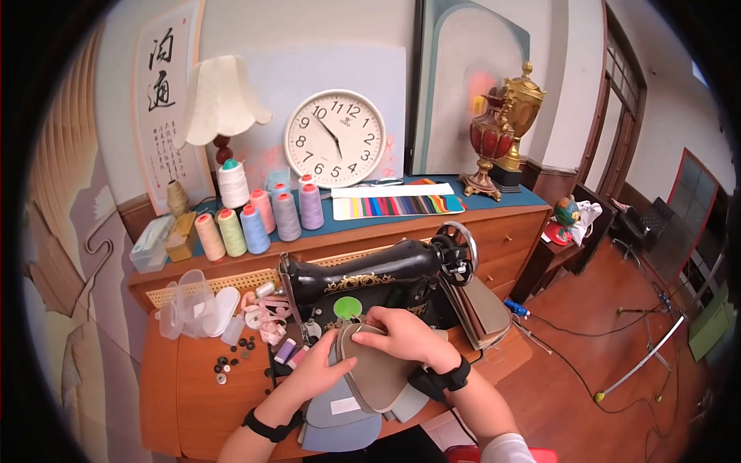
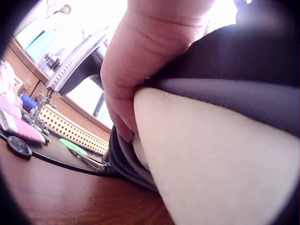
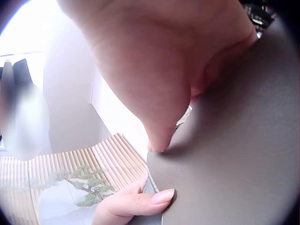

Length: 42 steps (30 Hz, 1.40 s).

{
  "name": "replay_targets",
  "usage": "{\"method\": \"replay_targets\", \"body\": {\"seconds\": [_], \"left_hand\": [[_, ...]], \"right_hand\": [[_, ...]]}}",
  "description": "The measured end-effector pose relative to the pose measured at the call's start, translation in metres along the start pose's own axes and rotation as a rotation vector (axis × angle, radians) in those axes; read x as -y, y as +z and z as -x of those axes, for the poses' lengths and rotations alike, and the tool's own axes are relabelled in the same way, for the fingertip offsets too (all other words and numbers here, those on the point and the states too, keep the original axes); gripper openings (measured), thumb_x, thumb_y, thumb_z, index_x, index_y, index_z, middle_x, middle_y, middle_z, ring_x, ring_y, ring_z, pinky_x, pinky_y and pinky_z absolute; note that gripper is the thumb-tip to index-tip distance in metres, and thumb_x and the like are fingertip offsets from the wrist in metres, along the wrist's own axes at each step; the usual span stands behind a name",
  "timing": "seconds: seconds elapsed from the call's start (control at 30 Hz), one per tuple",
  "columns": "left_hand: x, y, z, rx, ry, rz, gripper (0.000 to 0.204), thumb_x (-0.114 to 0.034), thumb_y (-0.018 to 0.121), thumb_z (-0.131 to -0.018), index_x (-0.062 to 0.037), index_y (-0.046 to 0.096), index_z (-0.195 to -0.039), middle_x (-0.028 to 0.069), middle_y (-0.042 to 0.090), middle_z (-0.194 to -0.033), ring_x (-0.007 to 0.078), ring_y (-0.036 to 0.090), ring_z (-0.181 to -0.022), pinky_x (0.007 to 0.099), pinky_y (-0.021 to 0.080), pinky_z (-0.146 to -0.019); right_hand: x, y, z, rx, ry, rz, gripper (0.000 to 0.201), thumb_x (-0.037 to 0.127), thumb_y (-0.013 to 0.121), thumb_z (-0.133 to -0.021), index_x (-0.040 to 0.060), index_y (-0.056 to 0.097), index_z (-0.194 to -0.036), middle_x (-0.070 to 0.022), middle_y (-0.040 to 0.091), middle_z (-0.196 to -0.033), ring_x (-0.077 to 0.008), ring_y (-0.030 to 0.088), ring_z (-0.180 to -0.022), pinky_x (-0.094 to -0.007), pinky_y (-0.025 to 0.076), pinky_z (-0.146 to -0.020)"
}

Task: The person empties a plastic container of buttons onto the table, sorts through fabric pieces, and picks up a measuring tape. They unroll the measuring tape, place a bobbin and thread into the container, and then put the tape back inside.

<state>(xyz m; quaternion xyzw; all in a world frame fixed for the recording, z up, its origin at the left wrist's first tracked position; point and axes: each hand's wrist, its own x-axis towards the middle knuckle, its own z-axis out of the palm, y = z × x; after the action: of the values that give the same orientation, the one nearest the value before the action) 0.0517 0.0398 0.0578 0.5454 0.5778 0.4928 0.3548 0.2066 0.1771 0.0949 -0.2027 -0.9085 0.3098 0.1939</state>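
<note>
holding smooth, rounded taupe swatches (image 1: 383, 376)

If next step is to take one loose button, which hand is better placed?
Likely left: the left hand is nearer the buttons, while the right hand lies beyond the swatches that both hold.

A wall clock (image 1: 335, 138) faces the reddish-brown floor (image 1: 571, 347).

A sewing workroom
Just beyond the grip, 1 black sewing machine (image 1: 355, 279); farther back, thread cones (image 1: 254, 229) and a color card (image 1: 397, 204); left of the grip, loose buttons (image 1: 222, 360).
</note>
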Motion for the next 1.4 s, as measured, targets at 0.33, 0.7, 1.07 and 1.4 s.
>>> {"method": "replay_targets", "body": {"seconds": [0.33, 0.7, 1.07, 1.4], "left_hand": [[-0.011, 0.015, 0.009, -0.034, 0.085, -0.575, 0.043, -0.012, 0.066, -0.083, -0.0023, 0.05, -0.121, 0.0178, 0.057, -0.106, 0.0363, 0.059, -0.095, 0.0402, 0.049, -0.08], [-0.047, -0.012, -0.028, -0.231, 0.195, -0.413, 0.025, -0.019, 0.064, -0.087, -0.0017, 0.063, -0.104, 0.0142, 0.063, -0.103, 0.0291, 0.063, -0.089, 0.0385, 0.049, -0.077], [-0.002, 0.005, -0.034, -0.042, 0.314, -0.348, 0.016, -0.014, 0.062, -0.085, -0.004, 0.056, -0.096, 0.0131, 0.058, -0.094, 0.0332, 0.056, -0.093, 0.0416, 0.045, -0.079], [-0.001, 0.012, -0.027, -0.127, 0.285, -0.419, 0.016, -0.013, 0.061, -0.086, -0.0037, 0.049, -0.081, 0.0111, 0.056, -0.083, 0.0316, 0.055, -0.084, 0.0414, 0.045, -0.071]], "right_hand": [[-0.051, 0.021, -0.006, 0.15, 0.28, -0.938, 0.007, 0.009, 0.068, -0.086, 0.0044, 0.066, -0.081, 0.0015, 0.066, -0.077, -0.0019, 0.057, -0.068, -0.0166, 0.045, -0.059], [-0.061, 0.022, 0.0, 0.109, 0.204, -1.101, 0.006, -0.002, 0.064, -0.08, 0.0022, 0.063, -0.084, -0.0004, 0.065, -0.079, -0.0043, 0.06, -0.07, -0.0176, 0.047, -0.064], [-0.052, 0.026, 0.003, 0.171, 0.266, -0.974, 0.015, -0.008, 0.056, -0.08, 0.002, 0.06, -0.09, 0.0026, 0.063, -0.083, -0.0025, 0.056, -0.075, -0.0171, 0.044, -0.068], [-0.041, 0.024, 0.003, 0.301, 0.385, -1.114, 0.009, -0.002, 0.05, -0.077, 0.0062, 0.053, -0.079, 0.0078, 0.046, -0.066, 0.0011, 0.032, -0.053, -0.0174, 0.021, -0.047]]}}
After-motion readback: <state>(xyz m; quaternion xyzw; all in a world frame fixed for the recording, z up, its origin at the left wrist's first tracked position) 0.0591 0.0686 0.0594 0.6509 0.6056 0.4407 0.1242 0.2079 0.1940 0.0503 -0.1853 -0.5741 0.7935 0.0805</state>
